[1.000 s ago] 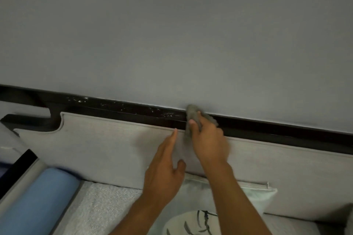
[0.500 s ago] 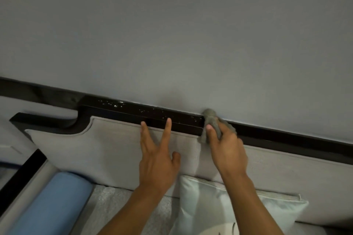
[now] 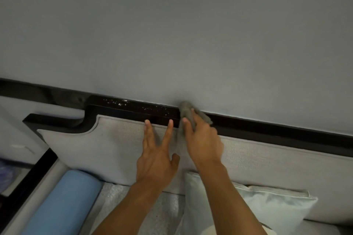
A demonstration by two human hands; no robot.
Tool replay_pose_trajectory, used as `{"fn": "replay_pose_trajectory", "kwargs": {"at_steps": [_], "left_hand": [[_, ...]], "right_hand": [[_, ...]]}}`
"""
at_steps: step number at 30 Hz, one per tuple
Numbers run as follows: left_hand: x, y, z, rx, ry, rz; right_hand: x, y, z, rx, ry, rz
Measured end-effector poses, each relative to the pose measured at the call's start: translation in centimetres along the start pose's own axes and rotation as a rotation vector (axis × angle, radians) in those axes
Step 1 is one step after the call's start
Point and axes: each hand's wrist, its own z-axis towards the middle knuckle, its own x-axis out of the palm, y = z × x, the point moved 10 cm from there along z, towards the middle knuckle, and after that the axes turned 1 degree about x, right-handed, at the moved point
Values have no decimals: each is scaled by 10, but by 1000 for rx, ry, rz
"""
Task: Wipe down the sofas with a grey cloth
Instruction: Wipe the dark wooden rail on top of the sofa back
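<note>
The sofa's light grey padded backrest [image 3: 114,145] is topped by a dark glossy wooden rail [image 3: 133,109] that runs along the wall. White dust specks lie on the rail left of the cloth. My right hand [image 3: 202,139] holds the grey cloth [image 3: 186,111] bunched against the rail top. My left hand [image 3: 156,154] rests flat on the backrest just left of it, fingers straight and spread, tips at the rail's lower edge.
A blue bolster [image 3: 63,202] lies at the sofa's left end beside the dark-edged armrest [image 3: 28,177]. A pale cushion [image 3: 267,206] leans against the backrest under my right forearm. The grey wall [image 3: 172,34] rises directly behind the rail.
The view has drifted left along the sofa. My left hand went from a loose reach to lying flat with fingers at the rail. The cloth stays on the rail top.
</note>
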Motion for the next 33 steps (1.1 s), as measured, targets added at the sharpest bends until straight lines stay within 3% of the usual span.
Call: {"fn": "replay_pose_trajectory", "kwargs": {"at_steps": [8,15,21,28,33], "left_hand": [[0,-1,3,-14,82,49],[1,2,3,-36,82,63],[-9,9,-1,11,113,23],[-39,48,-7,40,8,-161],[-66,104,-4,-17,-64,-132]], "right_hand": [[-57,-76,-1,157,-91,4],[11,19,-5,-86,89,-32],[-15,-27,-6,98,-33,-1],[57,72,-19,-36,44,5],[25,38,-21,100,-68,0]]}}
